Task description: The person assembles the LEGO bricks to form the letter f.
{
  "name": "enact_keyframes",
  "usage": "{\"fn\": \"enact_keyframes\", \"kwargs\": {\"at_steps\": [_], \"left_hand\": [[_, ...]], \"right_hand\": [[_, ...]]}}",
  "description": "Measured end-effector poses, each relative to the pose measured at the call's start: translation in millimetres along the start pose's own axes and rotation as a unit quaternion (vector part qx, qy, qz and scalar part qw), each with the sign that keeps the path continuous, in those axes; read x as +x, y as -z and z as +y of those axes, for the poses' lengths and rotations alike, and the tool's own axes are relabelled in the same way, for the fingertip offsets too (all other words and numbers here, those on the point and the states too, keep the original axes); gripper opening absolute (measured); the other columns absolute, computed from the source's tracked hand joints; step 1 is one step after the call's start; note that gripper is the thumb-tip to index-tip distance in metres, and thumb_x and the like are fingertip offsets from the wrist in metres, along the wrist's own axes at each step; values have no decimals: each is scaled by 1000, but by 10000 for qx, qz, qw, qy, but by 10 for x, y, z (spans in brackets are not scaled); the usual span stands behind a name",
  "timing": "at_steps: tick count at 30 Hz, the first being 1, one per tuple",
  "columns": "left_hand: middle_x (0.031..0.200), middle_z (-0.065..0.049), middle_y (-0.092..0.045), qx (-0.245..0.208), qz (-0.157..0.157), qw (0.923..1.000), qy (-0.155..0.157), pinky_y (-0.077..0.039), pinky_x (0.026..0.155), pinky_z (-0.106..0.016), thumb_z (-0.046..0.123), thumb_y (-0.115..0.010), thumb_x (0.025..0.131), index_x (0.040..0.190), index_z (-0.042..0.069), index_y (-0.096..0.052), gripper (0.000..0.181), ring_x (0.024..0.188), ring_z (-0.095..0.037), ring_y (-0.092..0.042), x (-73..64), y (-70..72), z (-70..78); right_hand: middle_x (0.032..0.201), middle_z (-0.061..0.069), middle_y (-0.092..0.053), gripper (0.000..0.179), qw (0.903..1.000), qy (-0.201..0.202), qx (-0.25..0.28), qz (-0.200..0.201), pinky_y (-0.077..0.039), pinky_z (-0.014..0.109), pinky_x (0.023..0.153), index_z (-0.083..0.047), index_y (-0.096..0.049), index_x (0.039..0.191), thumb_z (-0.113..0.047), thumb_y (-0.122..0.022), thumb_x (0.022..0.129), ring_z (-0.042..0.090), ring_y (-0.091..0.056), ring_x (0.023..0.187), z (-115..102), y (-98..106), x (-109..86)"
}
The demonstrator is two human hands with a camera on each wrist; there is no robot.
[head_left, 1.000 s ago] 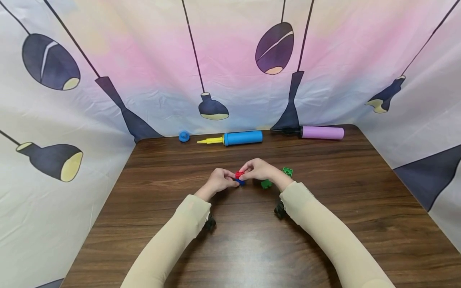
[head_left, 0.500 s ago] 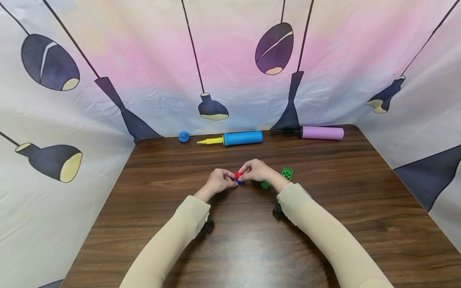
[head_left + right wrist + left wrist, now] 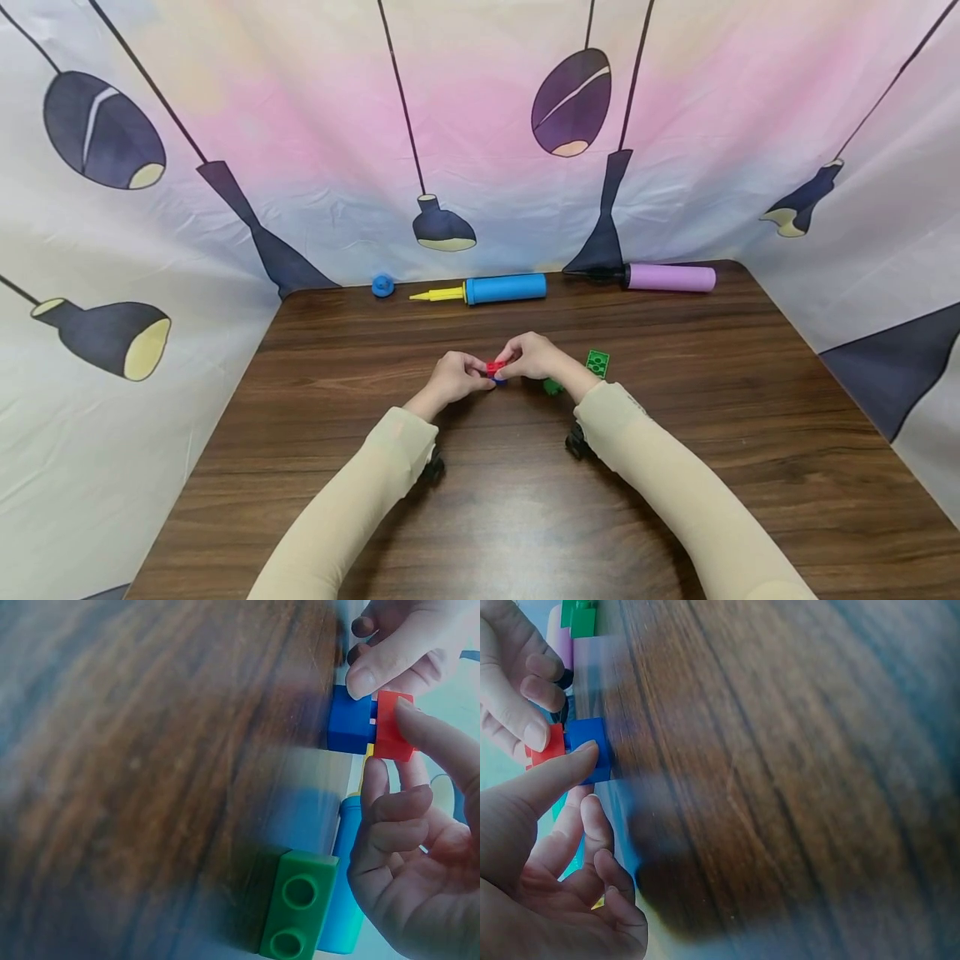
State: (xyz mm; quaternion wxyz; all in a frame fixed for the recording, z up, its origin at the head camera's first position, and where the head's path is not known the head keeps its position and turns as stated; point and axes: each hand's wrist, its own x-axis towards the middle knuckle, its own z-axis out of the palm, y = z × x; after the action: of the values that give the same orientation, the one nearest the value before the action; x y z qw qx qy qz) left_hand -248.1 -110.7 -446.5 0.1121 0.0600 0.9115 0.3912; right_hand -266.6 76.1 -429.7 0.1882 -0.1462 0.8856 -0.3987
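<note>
My left hand [image 3: 453,377] pinches a blue toy building brick [image 3: 349,727] between thumb and fingers, low over the wooden table. The right hand [image 3: 534,356] grips a red brick [image 3: 390,739] from the other side, its thumb on the near face. Red sits above blue, and in the right wrist view blue studs show in a narrow gap between the two. Fingers hide part of both bricks in the head view. To the right lie two green bricks, one [image 3: 597,362] behind the right wrist and a smaller-looking one [image 3: 553,386] partly hidden beneath it.
Along the table's back edge lie a blue hand pump [image 3: 506,287] with a yellow nozzle and a purple pump [image 3: 671,277] with a black nozzle. A small round blue piece [image 3: 382,286] sits at the back left. A patterned cloth [image 3: 495,100] hangs behind the table.
Both bricks and the right hand have shifted slightly left. The red brick's studded top shows more plainly and less of the blue brick is visible. The left hand has hardly moved.
</note>
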Motion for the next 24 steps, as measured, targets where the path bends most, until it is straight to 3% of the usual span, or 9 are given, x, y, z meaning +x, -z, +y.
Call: {"fn": "enact_keyframes", "kwargs": {"at_steps": [24], "left_hand": [[64, 0, -59, 52, 69, 9999, 126, -37, 53, -23, 19, -85, 75, 89, 4, -75, 22, 60, -11, -48, -24, -1, 41]], "right_hand": [[76, -7, -68, 11, 9986, 9, -474, 237, -45, 29, 67, -19, -76, 82, -24, -84, 76, 14, -56, 74, -53, -4, 3]]}}
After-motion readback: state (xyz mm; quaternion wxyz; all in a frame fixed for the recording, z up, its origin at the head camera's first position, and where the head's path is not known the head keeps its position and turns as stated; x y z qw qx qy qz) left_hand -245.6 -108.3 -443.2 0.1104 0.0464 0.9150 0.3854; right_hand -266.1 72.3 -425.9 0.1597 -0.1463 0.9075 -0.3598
